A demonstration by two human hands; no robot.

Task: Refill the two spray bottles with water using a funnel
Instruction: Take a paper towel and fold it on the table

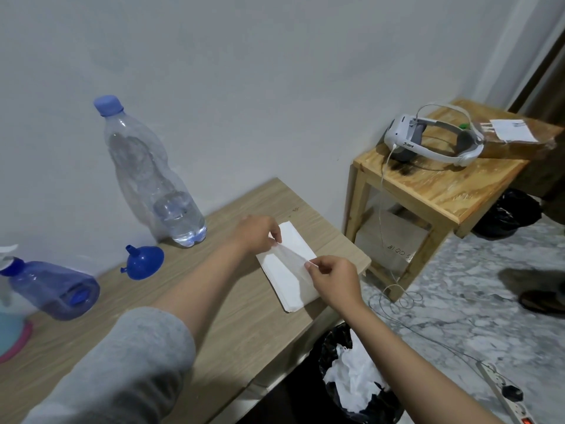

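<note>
While the left hand (258,234) and right hand (331,278) each pinch a thin tissue sheet (290,255) above the tissue stack (289,280), the funnel (143,262), water bottle (153,175) and blue spray bottle (52,287) stand untouched at the table's (229,332) far left, a lined bin (354,377) below.

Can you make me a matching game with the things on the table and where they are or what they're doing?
Things:
1. water bottle
2. funnel
3. blue spray bottle
4. tissue sheet

States:
A. pinched between the left hand and the right hand
B. standing by the wall, blue cap on, a little water at the bottom
C. at the table's left end, blue collar at its top
D. resting wide mouth down, spout up

Pairs: 1-B, 2-D, 3-C, 4-A
</note>
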